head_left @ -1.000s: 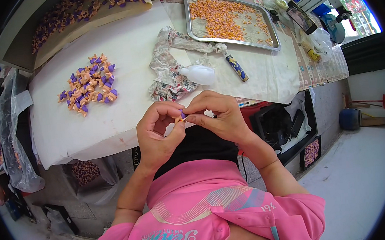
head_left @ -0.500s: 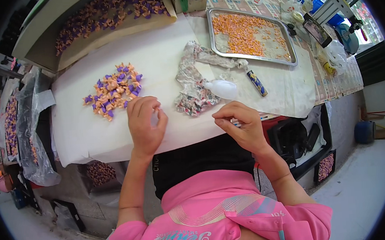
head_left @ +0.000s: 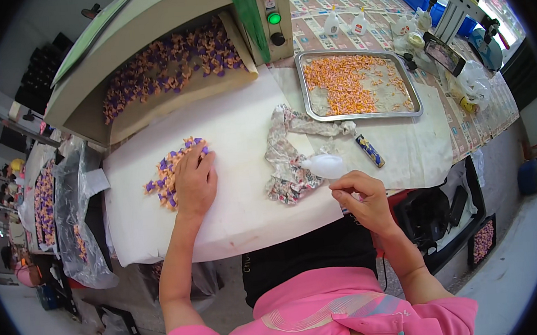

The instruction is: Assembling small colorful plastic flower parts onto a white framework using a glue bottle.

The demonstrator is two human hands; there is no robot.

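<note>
A pile of small orange and purple figure-like pieces (head_left: 168, 168) lies on the white sheet (head_left: 247, 219) at the left of the table. My left hand (head_left: 196, 184) rests palm down over its right side, fingers stretched out among the pieces; whatever lies under the palm is hidden. My right hand (head_left: 365, 199) hovers by the table's front edge, thumb and forefinger pinched together. Anything between those fingertips is too small to make out. Just beyond it lies a white squeeze bottle (head_left: 323, 166) with a narrow tip, against a crumpled floral cloth (head_left: 283, 160).
At the back left, a machine's opening (head_left: 78, 112) holds many similar pieces on a brown belt (head_left: 153, 116). A metal tray (head_left: 364, 116) of small orange bits stands at the back right. Nearby are a dark blue patterned tube (head_left: 370, 151), small bottles (head_left: 359, 24) and a mounted phone (head_left: 444, 52).
My left hand has gone from just beside the pile onto it, its fingers now straighter. The right hand stays pinched. The whole view has shifted, showing more of the machine with its lights.
</note>
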